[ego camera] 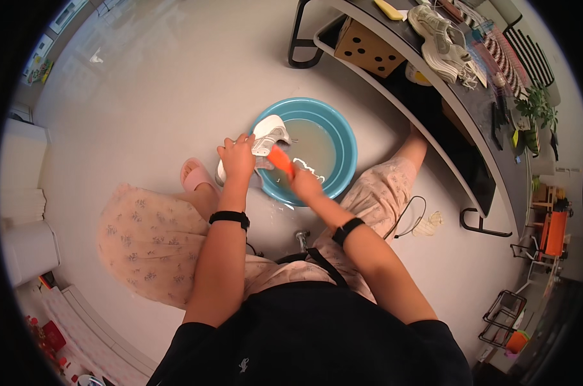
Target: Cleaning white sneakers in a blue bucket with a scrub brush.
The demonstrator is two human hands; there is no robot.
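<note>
A round blue plastic basin [348, 154] stands on the floor before me, with cloudy water inside. My left hand [238, 157] grips a white and grey sneaker [270, 131], tilted over the basin's left rim. In my right hand [305, 183] is an orange-red brush [280, 160], its head close against the shoe's opening; its bristles cannot be made out. White shoelace [311, 169] lies across the water near my right hand. The shoe's lower part is partly hidden behind my left hand.
At the upper right, a dark-topped table [470, 103] holds another sneaker [438, 46] and a yellow object [388, 9]. A cardboard box [368, 48] with black dots sits on its lower shelf. My pink slipper [195, 174] is left of the basin; a dark cable [412, 231] lies right.
</note>
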